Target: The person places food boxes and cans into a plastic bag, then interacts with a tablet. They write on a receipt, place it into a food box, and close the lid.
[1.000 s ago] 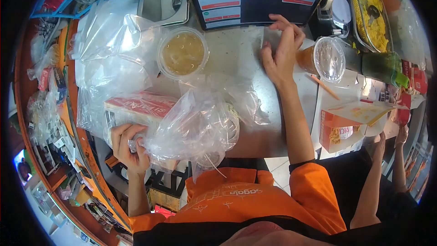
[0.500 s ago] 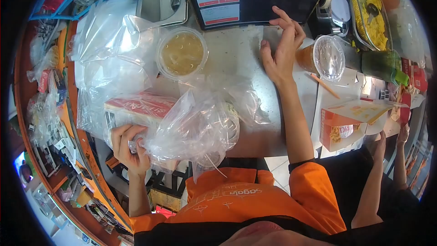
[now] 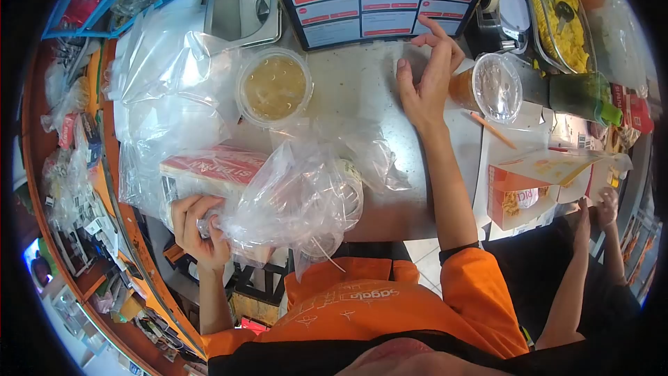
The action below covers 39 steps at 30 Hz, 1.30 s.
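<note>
My left hand (image 3: 198, 231) is closed round the gathered neck of a clear plastic bag (image 3: 278, 198), at the table's near edge. The bag's contents are hard to make out through the folds. Behind it lies a red and white packet (image 3: 216, 165), partly covered. My right hand (image 3: 430, 76) is held open, with its fingers apart and its index finger at the lower edge of a tablet (image 3: 390, 17). White cards with red buttons fill the tablet's screen. Between my hands and farther back stands a round clear tub (image 3: 275, 88) of yellowish liquid.
A lidded cup (image 3: 497, 88), an orange pencil (image 3: 492, 130) and an open food box (image 3: 513, 202) lie to the right. Beyond are a green bottle (image 3: 581, 97) and a tray of yellow food (image 3: 562, 28). Another person's hands (image 3: 607, 207) are at far right. Clear bags (image 3: 170, 76) lie left.
The tablet's screen has gone from mostly dark with a few cards to several columns of cards. My hands have hardly moved. The other person's hands have shifted at the right.
</note>
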Each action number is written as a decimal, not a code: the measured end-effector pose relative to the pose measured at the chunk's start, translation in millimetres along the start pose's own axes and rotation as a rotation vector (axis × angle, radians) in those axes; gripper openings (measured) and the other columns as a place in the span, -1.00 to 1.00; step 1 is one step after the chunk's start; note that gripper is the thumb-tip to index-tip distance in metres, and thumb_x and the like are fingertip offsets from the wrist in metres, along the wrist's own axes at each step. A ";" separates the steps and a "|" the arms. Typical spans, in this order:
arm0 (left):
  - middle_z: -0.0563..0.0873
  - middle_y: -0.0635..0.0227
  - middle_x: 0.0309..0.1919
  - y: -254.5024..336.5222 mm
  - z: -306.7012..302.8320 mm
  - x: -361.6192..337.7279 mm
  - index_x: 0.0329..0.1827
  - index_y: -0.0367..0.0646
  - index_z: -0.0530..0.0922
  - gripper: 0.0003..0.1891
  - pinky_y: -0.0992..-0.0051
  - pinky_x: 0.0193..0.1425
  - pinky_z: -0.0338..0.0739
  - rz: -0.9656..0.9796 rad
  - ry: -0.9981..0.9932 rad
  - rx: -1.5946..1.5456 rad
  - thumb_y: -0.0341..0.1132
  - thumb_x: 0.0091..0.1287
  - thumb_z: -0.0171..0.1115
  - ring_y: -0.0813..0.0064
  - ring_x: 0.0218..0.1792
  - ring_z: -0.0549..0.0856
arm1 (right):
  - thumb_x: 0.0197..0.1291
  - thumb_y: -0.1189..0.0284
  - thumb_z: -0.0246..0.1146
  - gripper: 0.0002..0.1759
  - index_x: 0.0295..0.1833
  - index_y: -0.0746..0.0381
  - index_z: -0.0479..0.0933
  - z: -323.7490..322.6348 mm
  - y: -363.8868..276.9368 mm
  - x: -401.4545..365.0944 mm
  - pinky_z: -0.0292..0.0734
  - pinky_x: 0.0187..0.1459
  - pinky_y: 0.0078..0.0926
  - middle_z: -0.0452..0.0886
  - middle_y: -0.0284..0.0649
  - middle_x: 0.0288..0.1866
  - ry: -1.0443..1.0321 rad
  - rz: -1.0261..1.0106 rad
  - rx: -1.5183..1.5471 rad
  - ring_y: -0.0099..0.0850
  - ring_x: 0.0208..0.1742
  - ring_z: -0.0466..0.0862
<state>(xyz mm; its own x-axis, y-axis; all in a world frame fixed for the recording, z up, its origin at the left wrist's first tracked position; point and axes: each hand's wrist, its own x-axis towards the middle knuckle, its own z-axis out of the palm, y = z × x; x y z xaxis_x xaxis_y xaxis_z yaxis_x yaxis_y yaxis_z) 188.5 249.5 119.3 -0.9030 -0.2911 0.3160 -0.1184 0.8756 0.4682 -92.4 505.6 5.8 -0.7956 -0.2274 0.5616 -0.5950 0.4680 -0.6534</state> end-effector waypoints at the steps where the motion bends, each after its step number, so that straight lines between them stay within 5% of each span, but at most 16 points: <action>1: 0.63 0.16 -0.21 -0.1 0.4 -0.3 -0.19 -0.29 0.68 -0.73 0.36 -0.11 0.43 -0.007 0.003 -0.004 -0.30 0.22 0.13 0.22 -0.21 0.57 | -0.03 0.51 0.22 -0.62 -0.04 0.31 0.36 0.2 0.8 -0.6 0.08 0.31 -0.08 0.44 -0.01 0.26 0.007 0.007 0.003 -0.07 0.22 0.25; 10: 0.63 0.15 -0.21 1.8 -0.2 1.0 -0.19 -0.27 0.68 -0.73 0.35 -0.12 0.43 -0.016 0.002 -0.005 -0.26 0.23 0.13 0.21 -0.22 0.57 | 0.02 0.48 0.26 -0.65 -0.07 0.28 0.36 -0.7 1.1 -0.6 0.18 0.24 -0.11 0.43 0.01 0.11 0.020 0.025 -0.002 -0.04 0.17 0.30; 26: 0.62 0.13 -0.23 0.0 0.8 0.4 -0.21 -0.29 0.68 -0.73 0.34 -0.11 0.43 -0.006 0.011 0.000 -0.26 0.25 0.15 0.20 -0.22 0.57 | 0.04 0.50 0.26 -0.71 -0.10 0.27 0.39 -0.5 0.4 0.0 0.19 0.22 -0.10 0.44 0.01 0.12 0.024 -0.025 -0.027 -0.04 0.17 0.31; 39: 0.64 0.18 -0.23 5.5 1.5 5.0 -0.19 -0.23 0.70 -0.74 0.35 -0.13 0.44 -0.006 0.038 -0.134 -0.21 0.23 0.27 0.24 -0.23 0.57 | 0.09 0.60 0.19 -0.87 -0.22 0.29 0.43 3.5 3.9 -1.0 0.32 0.02 -0.19 0.47 -0.07 -0.13 0.049 -0.042 -0.007 -0.08 -0.05 0.41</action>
<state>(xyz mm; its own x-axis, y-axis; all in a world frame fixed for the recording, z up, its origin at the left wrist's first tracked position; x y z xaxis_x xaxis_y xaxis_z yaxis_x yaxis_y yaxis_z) 182.7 253.4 122.2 -0.8860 -0.3125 0.3425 -0.0654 0.8155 0.5751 -94.3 504.6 0.9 -0.7632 -0.2054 0.6127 -0.6270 0.4647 -0.6253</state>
